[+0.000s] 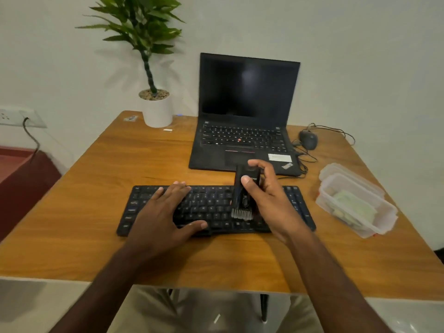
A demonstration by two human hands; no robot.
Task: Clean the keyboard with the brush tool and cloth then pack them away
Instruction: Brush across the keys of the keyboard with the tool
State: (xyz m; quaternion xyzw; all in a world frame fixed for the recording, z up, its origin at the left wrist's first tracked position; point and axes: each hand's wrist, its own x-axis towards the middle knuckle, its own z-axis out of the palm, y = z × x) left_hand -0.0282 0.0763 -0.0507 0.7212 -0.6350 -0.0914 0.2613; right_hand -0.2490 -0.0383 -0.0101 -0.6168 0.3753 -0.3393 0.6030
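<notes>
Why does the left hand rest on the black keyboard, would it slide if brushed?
Probably. The keyboard looks thin and flat, so likely light enough to skid on the smooth wooden table. The left hand lies flat on its keys, seemingly steadying it. It looks stiff, unlikely to bend.

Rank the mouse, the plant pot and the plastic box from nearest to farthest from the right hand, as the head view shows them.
From the right hand, which holds the brush:
1. Plastic box, to its right at the table's right edge.
2. Mouse, beyond it, right of the laptop.
3. Plant pot, far back on the left.
</notes>
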